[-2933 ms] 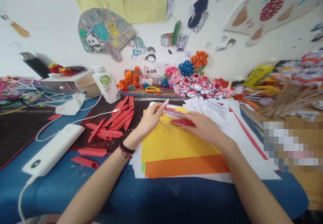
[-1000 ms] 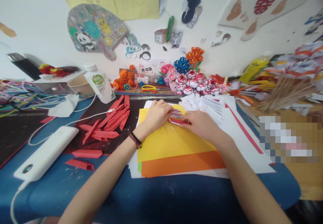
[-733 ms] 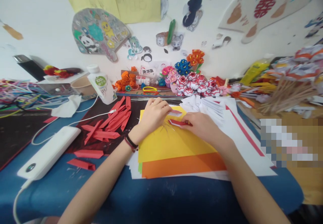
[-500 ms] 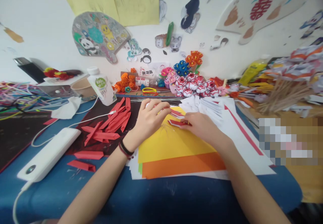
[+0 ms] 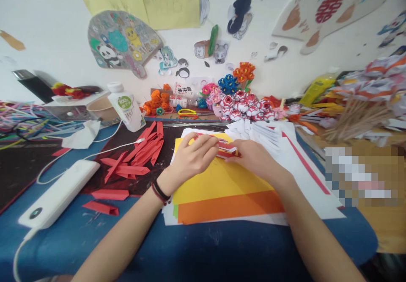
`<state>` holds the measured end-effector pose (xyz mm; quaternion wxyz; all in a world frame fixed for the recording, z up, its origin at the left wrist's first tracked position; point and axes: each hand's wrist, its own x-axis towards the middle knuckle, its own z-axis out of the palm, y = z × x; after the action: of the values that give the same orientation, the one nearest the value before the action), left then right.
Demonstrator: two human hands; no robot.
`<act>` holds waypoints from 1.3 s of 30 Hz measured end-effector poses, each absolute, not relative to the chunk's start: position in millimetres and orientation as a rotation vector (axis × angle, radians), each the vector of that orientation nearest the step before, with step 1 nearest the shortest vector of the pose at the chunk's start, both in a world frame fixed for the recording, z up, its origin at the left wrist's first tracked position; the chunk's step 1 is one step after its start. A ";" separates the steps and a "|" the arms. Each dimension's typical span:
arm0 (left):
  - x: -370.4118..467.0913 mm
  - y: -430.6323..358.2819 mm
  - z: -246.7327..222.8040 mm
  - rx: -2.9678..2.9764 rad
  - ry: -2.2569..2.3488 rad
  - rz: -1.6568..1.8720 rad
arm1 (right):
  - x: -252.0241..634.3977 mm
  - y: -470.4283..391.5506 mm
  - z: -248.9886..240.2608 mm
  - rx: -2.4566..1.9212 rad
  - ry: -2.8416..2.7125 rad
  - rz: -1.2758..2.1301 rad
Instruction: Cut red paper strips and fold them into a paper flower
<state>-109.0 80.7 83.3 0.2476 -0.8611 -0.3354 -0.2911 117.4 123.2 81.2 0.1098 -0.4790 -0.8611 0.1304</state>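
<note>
Red-and-white folded paper pieces are held low over a yellow sheet. My right hand pinches them at their right end with thumb and fingers. My left hand is closed at their left end, fingers curled over and thumb tucked below; its fingertips partly hide the paper. Under the yellow sheet lies an orange sheet on white paper. To the left, several red folded paper strips lie in a loose pile on a dark mat.
A white power bank with cables and a white bottle stand left. White folded papers lie behind my right hand. Red-and-white paper flowers, yellow-handled scissors and a yellow bottle line the back.
My left hand has come down and right, its fingers closing in on the paper. The folded pieces, seen apart before, now sit close together between my hands.
</note>
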 end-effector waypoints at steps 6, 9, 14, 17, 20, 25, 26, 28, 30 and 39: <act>-109.9 82.9 80.7 -2.325 -0.950 -0.790 | 120.8 120.2 93.3 -1.212 -2.352 0.582; -110.6 86.7 78.2 -2.264 -1.028 -0.842 | 121.6 115.3 104.3 -0.990 -2.172 0.997; -107.0 87.2 77.4 -2.236 -1.057 -0.923 | 112.7 110.4 105.0 -0.987 -1.822 1.281; -102.7 83.5 80.2 -2.269 -1.047 -0.935 | 108.2 111.5 98.9 -1.040 -1.751 1.318; -101.8 82.5 86.1 -2.287 -1.139 -1.022 | 108.5 114.4 93.8 -1.023 -1.638 1.370; -113.3 92.2 95.6 -2.443 -1.297 -1.511 | 113.6 121.0 87.5 -0.973 -1.441 1.467; -116.0 94.7 95.9 -2.485 -1.339 -1.657 | 114.3 122.0 86.8 -0.964 -1.402 1.494; -119.2 98.8 94.9 -2.543 -1.466 -1.976 | 115.1 123.5 86.1 -0.955 -1.336 1.545; -119.2 101.0 92.3 -2.583 -1.567 -2.290 | 114.8 124.2 85.8 -0.949 -1.293 1.593; -111.9 103.0 79.6 -2.667 -1.610 -2.970 | 110.9 125.2 78.2 -0.948 -1.392 1.737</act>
<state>-111.9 103.0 79.6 -0.5491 -0.5179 -0.3127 -0.5767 110.9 125.2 78.2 0.3534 -0.3664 -0.5384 0.6716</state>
